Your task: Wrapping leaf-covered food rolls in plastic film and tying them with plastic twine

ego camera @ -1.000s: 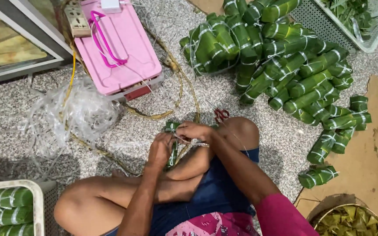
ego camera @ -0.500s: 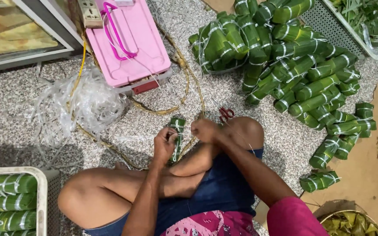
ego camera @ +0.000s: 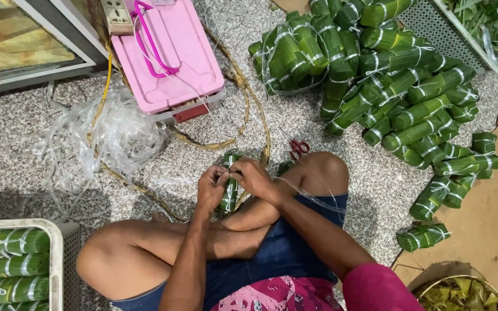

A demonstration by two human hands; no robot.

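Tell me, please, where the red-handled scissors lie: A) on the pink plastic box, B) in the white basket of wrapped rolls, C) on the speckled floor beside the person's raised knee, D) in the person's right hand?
C: the red-handled scissors rest on the speckled floor just beside the knee.

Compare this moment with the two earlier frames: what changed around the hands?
Little changed. The left hand and right hand keep the same grip on the green leaf-wrapped roll, working pale string at its upper part. The view drifted slightly, so floor items shifted in frame. The pile of wrapped rolls, pink box, red-handled scissors and loose string stayed put.
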